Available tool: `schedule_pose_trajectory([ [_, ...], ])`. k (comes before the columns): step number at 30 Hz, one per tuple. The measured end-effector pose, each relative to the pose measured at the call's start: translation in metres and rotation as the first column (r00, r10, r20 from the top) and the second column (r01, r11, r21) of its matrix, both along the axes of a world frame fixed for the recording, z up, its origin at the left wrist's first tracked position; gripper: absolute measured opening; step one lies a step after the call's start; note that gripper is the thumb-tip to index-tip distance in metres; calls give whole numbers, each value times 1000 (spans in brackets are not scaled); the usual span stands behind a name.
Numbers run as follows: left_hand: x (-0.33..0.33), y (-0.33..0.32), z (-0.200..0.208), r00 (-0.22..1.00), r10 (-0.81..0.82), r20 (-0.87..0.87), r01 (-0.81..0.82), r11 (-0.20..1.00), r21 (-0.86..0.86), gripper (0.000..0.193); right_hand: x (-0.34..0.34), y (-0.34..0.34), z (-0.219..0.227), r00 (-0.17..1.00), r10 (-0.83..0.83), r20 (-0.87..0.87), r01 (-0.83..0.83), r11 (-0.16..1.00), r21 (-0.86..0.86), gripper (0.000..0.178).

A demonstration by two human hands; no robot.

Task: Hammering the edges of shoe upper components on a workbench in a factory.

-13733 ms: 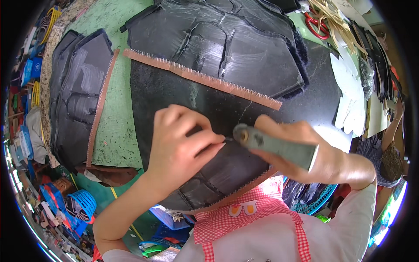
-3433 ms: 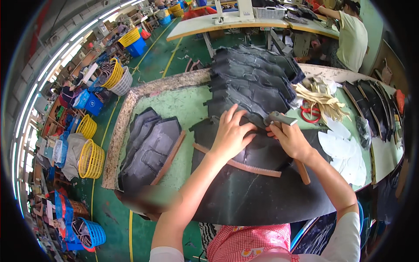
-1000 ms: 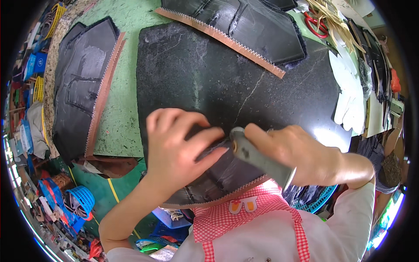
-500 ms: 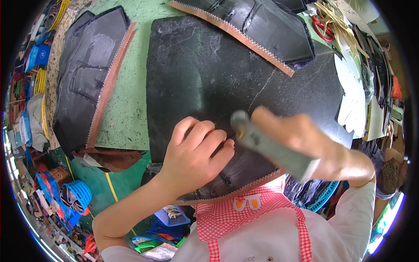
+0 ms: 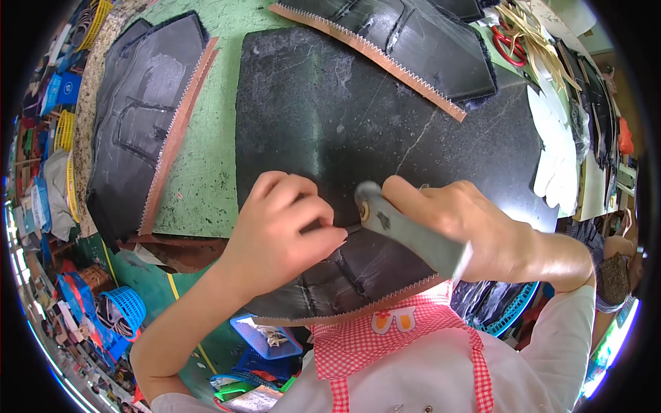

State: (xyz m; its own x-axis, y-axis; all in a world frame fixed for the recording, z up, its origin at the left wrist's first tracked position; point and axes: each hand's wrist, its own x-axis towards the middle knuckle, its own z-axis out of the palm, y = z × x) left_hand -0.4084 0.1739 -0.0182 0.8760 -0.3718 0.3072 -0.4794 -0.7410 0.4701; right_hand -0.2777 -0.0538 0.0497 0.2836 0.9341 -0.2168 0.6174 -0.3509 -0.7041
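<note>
A black leather piece with a zigzag-cut brown edge lies across the near edge of a dark slab. My left hand is closed on its upper edge, the fingers curled and thumb and forefinger pinching. My right hand is closed round a hammer with a grey metal head. Its round face is close to the leather's upper edge, near my left fingertips; whether it touches I cannot tell. The handle is mostly hidden in my hand.
Similar black pieces with brown toothed strips lie on the left and at the far side. Red-handled scissors lie at the far right, near white sheets. Blue baskets stand below on the left.
My left hand has moved left along the leather's edge, uncovering more of the piece. The hammer has shifted slightly left and is less blurred.
</note>
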Motion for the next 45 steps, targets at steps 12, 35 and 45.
schedule_pose_trajectory([
  [12,-15,-2,12,979,197,-52,-194,980,53,23,-21,3,-8,991,96,-94,-101,994,-47,29],
  [35,-52,3,9,915,363,-177,-375,926,-39,22,-20,24,-8,988,141,-55,-140,990,20,29],
  [45,-30,-2,16,904,217,-369,-274,955,-110,16,-14,-1,-7,967,-111,-230,145,980,138,24],
])
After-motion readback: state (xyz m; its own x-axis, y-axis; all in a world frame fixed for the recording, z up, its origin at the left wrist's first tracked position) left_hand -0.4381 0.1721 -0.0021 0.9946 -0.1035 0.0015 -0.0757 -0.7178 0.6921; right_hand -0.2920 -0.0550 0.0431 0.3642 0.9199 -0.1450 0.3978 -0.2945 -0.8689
